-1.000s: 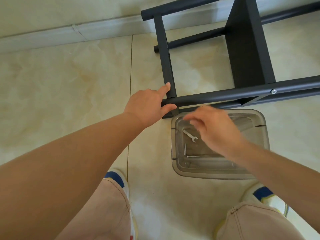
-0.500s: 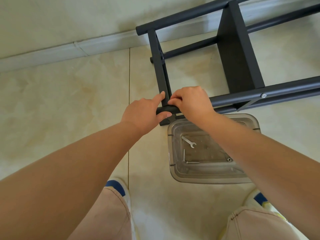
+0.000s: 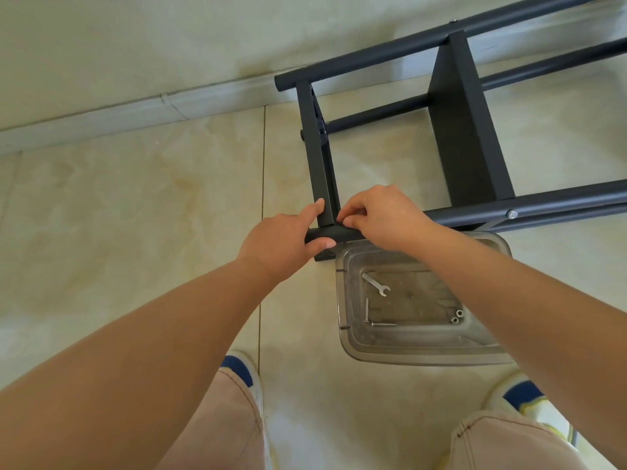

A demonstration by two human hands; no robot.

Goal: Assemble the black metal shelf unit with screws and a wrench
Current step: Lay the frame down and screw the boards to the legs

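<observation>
Our left hand (image 3: pixel 278 240) grips the end of the near black tube (image 3: pixel 327 234): thumb under, index finger stretched up against the crossbar (image 3: pixel 317 157). Our right hand (image 3: pixel 380 217) sits just beside it at the tube-crossbar joint, fingertips (image 3: pixel 346 220) pinched together; can't tell what they pinch, too small to see. The black shelf frame (image 3: pixel 468 130) lies on its side on the tile floor (image 3: pixel 135 215), near the baseboard (image 3: pixel 101 120). Count: four long tubes visible, one flat shelf panel, one silver bolt head (image 3: pixel 512 214) on the near rail. Clear plastic bin (image 3: pixel 349 334) just below our hands, touching the frame. Inside: one wrench (image 3: pixel 376 284), two long screws (image 3: pixel 367 310), two nuts (image 3: pixel 457 317). Two shoes at the bottom edge.
</observation>
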